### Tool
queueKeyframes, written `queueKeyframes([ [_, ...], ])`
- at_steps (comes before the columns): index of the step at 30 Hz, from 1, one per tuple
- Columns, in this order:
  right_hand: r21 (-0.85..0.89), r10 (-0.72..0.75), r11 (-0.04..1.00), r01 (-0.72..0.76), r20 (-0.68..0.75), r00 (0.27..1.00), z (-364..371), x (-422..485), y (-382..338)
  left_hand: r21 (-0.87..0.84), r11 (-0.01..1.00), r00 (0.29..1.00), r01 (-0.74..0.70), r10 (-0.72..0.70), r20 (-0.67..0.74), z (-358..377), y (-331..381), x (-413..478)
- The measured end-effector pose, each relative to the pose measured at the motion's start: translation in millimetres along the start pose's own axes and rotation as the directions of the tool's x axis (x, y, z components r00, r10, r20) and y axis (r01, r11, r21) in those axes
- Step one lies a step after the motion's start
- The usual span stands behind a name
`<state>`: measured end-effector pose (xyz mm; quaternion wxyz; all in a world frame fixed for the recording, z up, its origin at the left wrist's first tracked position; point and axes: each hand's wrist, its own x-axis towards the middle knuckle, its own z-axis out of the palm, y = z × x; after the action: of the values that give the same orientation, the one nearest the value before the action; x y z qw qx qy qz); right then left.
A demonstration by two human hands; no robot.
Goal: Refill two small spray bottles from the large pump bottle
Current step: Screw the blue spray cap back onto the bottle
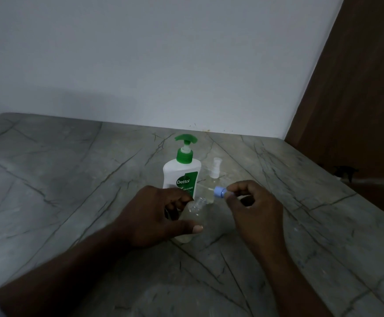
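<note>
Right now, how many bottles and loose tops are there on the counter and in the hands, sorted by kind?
Pump bottles: 1, the large pump bottle
Small spray bottles: 2, the open spray bottle gripped by the left hand, and the capped spray bottle behind it
Loose tops: 1, the blue spray top pinched by the right hand
Total: 4

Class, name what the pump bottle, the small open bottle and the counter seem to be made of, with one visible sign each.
Pump bottle: likely smooth opaque white plastic, with a green plastic-looking pump. Small open bottle: transparent, pale liquid showing through; plastic or glass, unclear which. Counter: grey stone or stone-look, dark veins, dull sheen.
</note>
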<state>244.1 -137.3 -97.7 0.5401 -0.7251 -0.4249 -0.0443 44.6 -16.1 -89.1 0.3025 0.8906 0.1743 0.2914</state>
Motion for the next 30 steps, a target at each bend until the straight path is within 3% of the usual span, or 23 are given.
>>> queueKeyframes([
  [3,0.373,0.054,0.927,-0.040,-0.027,0.998,-5.6,2.2,-4.7,0.014,1.000,1.000,0.006,-0.006,-0.003,-0.9,-0.6,0.3],
  [5,0.510,0.077,0.859,-0.045,-0.042,0.996,-8.0,2.1,-5.7,0.012,1.000,1.000,0.016,-0.016,-0.010,-1.1,-1.5,-0.5],
  [14,0.667,0.130,0.738,0.103,-0.290,0.948,-15.1,8.0,-3.0,0.033,0.999,0.999,0.039,-0.039,0.000,-1.7,-0.4,0.0],
  [19,0.751,0.187,0.659,0.039,-0.215,0.959,-13.4,8.8,-3.1,0.023,0.999,0.999,0.037,-0.037,-0.003,-1.8,0.4,-0.7],
  [30,0.754,0.123,0.654,0.058,-0.181,0.976,-12.6,6.2,-6.6,0.039,0.998,0.999,0.048,-0.049,0.009,-2.1,0.8,0.1],
])
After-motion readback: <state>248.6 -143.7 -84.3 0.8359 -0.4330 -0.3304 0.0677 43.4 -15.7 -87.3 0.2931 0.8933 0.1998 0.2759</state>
